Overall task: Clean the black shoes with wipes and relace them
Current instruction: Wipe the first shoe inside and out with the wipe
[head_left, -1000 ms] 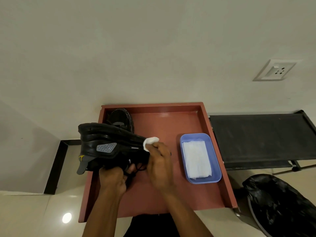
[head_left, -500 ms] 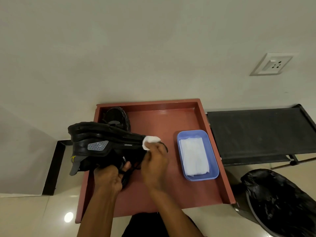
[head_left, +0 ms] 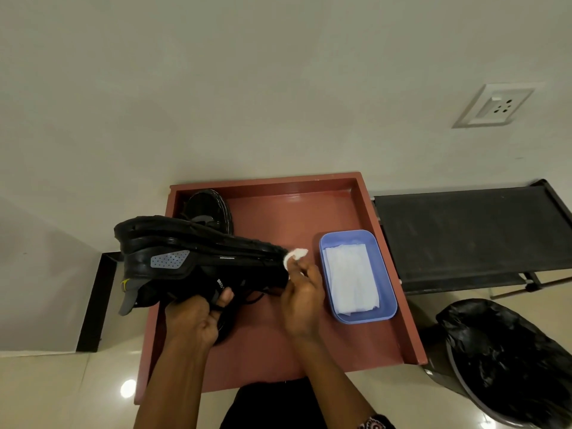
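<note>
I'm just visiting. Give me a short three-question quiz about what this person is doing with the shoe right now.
1. True or false: the left hand grips the held shoe.
2. What does the right hand pinch? A sponge, B white wipe, C brush.
3. Fill in: spare wipes lie in the ____ tub.

Key: 1 true; 2 B; 3 blue. The second shoe sits on the red tray, at its far left corner.

Black shoe (head_left: 198,258) with grey dotted patch, white wipe (head_left: 295,257), blue tub (head_left: 383,289), reddish-brown tray (head_left: 390,264)
</note>
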